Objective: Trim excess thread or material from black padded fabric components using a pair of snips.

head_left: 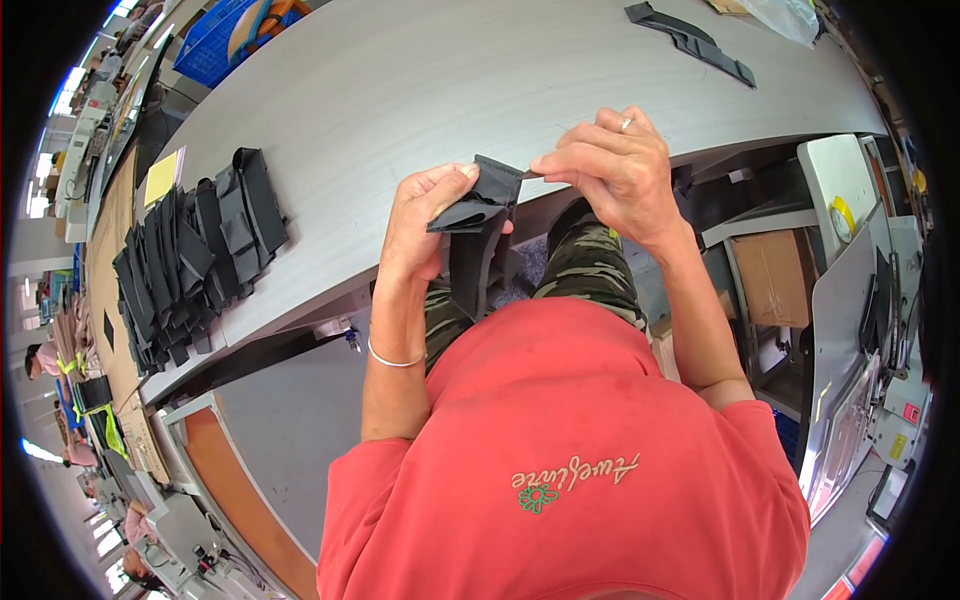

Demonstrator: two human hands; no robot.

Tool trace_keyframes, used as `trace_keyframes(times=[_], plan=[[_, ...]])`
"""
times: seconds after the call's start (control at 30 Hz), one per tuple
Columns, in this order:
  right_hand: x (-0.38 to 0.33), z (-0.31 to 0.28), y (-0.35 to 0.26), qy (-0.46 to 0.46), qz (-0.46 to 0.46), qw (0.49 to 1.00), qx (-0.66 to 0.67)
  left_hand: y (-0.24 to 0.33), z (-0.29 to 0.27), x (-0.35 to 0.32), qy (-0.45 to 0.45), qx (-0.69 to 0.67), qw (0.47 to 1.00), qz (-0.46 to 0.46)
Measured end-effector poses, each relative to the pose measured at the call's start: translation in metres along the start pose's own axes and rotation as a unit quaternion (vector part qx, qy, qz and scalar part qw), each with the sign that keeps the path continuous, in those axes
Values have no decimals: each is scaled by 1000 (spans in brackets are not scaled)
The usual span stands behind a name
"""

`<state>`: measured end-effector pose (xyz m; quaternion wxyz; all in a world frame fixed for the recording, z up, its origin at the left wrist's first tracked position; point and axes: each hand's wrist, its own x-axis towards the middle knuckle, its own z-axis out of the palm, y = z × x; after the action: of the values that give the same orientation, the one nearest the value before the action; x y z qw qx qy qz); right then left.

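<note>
My left hand (420,215) grips a folded black fabric piece (480,200) above the table's near edge, thumb on top. One flap of the piece hangs down toward my lap. To its right, my right hand (625,175) is closed in a pinch, with thumb and forefinger at a thin dark strip (529,175) that reaches to the edge of the fabric. Whether this strip is a thread or part of the fabric I cannot tell. A row of similar black fabric pieces (190,260) lies stacked on the left of the table.
The grey table (400,90) curves across the front. At its far right lie long black strips (690,45) and a clear plastic bag (785,18). A blue basket (205,50) stands far left; yellow paper (163,178) touches the stack. Lower right holds a cardboard box (775,275).
</note>
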<state>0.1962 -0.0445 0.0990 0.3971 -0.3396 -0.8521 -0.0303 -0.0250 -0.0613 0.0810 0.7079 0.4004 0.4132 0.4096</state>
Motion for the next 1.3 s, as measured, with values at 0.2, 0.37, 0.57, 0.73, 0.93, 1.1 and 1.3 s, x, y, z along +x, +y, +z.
trace_keyframes(times=[0.2,0.37,0.57,0.73,0.93,1.1,1.3], plan=[[4,-13,-14,24,260,915,307,13,20,-17,10,76,984,163],[-3,-6,-26,-7,312,877,365,-3,6,-10,74,146,944,288],[-4,1,-30,-17,264,909,321,-9,3,-8,119,115,935,313],[1,4,-30,-1,211,952,222,-8,6,-8,136,136,928,319],[0,9,-32,23,175,977,120,-14,11,-6,180,157,902,361],[-6,16,-32,83,197,967,136,-21,17,-6,220,115,889,384],[-2,14,-41,96,300,912,264,-25,14,-2,257,155,851,430]])
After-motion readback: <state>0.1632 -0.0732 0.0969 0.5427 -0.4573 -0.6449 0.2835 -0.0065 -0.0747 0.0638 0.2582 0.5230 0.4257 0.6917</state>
